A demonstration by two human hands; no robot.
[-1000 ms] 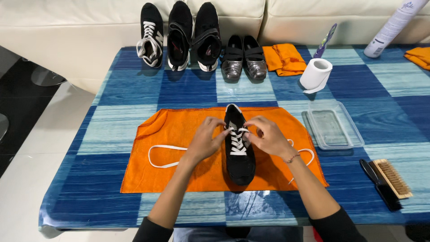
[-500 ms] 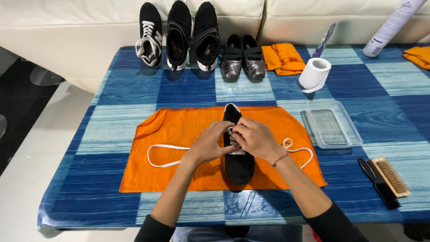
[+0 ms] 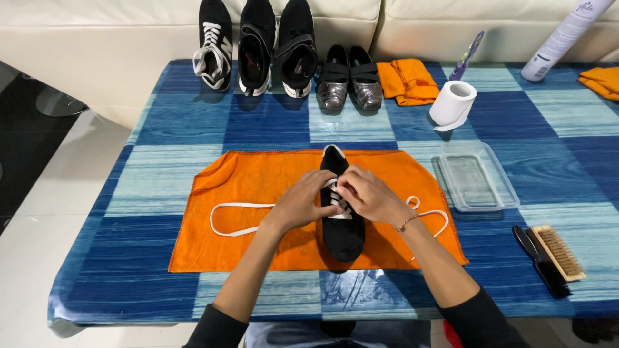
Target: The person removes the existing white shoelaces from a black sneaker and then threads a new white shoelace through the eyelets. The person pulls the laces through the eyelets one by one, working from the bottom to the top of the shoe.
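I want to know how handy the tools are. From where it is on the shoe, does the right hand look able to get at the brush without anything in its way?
Probably yes. The right hand is on the black shoe, and the brush lies on the same side, with only bare tablecloth between them.

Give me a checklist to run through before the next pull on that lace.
1. Both hands on the laces: left hand and right hand meet over the black shoe: ok.
2. Shoe fully on the orange cloth: ok.
3. Loose ends of the white lace untangled, trailing on both sides: ok.
4. Lace threaded through every eyelet: hidden by fingers, cannot tell.
5. Plastic tray and brush apart from the lace: ok.
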